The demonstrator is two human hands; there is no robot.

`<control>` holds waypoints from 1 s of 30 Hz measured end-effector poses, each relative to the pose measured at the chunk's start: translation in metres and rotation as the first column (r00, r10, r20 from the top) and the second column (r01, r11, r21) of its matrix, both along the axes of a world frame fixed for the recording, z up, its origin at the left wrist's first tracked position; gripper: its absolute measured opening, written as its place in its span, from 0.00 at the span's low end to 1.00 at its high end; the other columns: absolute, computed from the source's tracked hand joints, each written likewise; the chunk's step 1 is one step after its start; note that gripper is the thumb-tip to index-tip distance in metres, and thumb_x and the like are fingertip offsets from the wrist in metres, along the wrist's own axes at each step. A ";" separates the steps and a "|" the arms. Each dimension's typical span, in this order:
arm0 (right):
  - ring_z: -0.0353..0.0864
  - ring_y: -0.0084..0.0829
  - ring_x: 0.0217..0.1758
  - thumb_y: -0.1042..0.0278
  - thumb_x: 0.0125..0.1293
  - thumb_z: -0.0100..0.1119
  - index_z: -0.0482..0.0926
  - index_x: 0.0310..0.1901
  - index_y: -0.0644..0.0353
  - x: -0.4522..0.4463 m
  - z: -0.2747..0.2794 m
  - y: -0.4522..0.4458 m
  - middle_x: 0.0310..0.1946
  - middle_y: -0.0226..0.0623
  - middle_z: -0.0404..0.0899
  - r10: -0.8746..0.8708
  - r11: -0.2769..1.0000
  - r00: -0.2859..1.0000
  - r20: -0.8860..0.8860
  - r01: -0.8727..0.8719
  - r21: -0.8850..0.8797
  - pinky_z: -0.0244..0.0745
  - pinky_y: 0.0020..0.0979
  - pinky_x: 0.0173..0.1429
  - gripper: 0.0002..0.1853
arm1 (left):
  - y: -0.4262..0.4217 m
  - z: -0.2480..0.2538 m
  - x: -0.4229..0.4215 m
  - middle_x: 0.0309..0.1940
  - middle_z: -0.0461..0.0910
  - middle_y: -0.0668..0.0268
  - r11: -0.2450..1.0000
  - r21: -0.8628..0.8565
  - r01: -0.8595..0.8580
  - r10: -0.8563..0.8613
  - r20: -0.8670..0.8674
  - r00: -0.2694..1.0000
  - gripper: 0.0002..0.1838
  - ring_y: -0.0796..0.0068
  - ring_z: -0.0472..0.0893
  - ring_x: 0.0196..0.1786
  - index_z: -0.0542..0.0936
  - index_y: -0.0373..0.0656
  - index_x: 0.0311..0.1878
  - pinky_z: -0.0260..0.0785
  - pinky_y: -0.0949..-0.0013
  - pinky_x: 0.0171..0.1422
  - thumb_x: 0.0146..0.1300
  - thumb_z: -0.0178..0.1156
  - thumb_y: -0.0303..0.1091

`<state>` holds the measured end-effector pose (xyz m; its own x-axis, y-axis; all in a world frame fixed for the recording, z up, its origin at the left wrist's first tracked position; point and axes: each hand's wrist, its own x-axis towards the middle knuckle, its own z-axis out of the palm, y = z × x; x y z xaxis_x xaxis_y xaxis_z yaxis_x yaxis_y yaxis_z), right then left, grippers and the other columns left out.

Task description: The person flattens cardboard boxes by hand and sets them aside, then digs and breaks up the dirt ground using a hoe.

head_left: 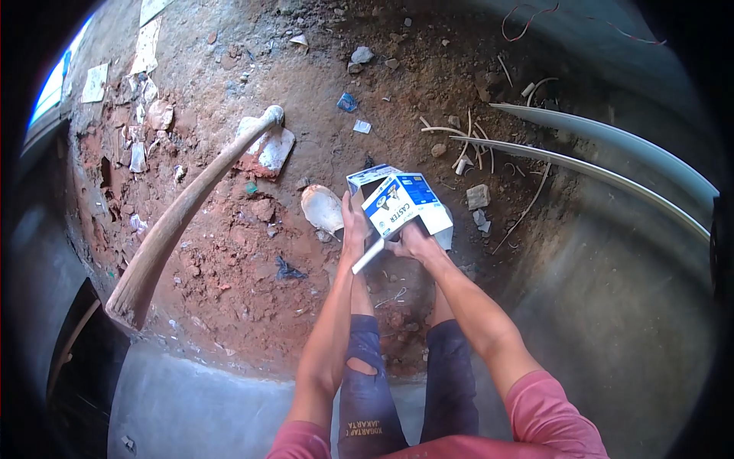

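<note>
A white and blue cardboard box [396, 205] printed "CASTER" is in front of me above the dirt floor, tilted and with its flaps hanging open. My left hand [355, 223] grips its left side, the fingers pressed along the cardboard. At the lower right of the box, my right hand [414, 242] holds the edge by an open flap, with some fingers hidden behind or inside the cardboard. What the box contains, if anything, cannot be seen. A pale, flat oval piece [322, 209] lies on the dirt just left of my left hand.
A long wooden tool handle [195, 203] leans across the left side. A brick with pale mortar [267, 149] lies near its top. Long white strips [589, 164] extend from the right. Stones, torn paper and a blue wrapper [347, 102] litter the uneven soil.
</note>
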<state>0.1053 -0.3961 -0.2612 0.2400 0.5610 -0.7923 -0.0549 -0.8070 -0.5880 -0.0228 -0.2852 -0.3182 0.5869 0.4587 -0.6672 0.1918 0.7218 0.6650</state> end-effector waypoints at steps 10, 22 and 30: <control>0.82 0.45 0.35 0.46 0.47 0.73 0.82 0.19 0.64 0.015 0.038 -0.030 0.32 0.44 0.82 0.141 0.983 0.897 0.419 -0.075 -0.168 0.68 0.47 0.52 0.24 | 0.013 0.029 0.013 0.56 0.77 0.51 0.825 0.146 0.546 -0.449 -0.417 0.790 0.22 0.57 0.78 0.57 0.73 0.38 0.63 0.66 0.61 0.65 0.68 0.55 0.37; 0.72 0.48 0.55 0.57 0.34 0.84 0.66 0.54 0.59 0.031 0.022 -0.013 0.57 0.50 0.65 -0.333 0.918 0.679 0.655 0.073 0.390 0.75 0.43 0.52 0.45 | -0.010 -0.040 -0.031 0.28 0.77 0.67 0.812 0.257 0.524 -0.435 -0.331 0.837 0.25 0.82 0.71 0.20 0.74 0.42 0.62 0.61 0.75 0.22 0.68 0.58 0.46; 0.48 0.59 0.75 0.52 0.16 0.86 0.44 0.74 0.54 0.073 0.001 0.017 0.74 0.53 0.44 -0.008 0.997 0.927 0.375 0.037 -0.070 0.59 0.51 0.73 0.79 | -0.001 -0.029 -0.001 0.34 0.73 0.63 0.816 0.085 0.572 -0.466 -0.490 0.737 0.32 0.78 0.72 0.24 0.71 0.37 0.63 0.63 0.72 0.26 0.68 0.56 0.55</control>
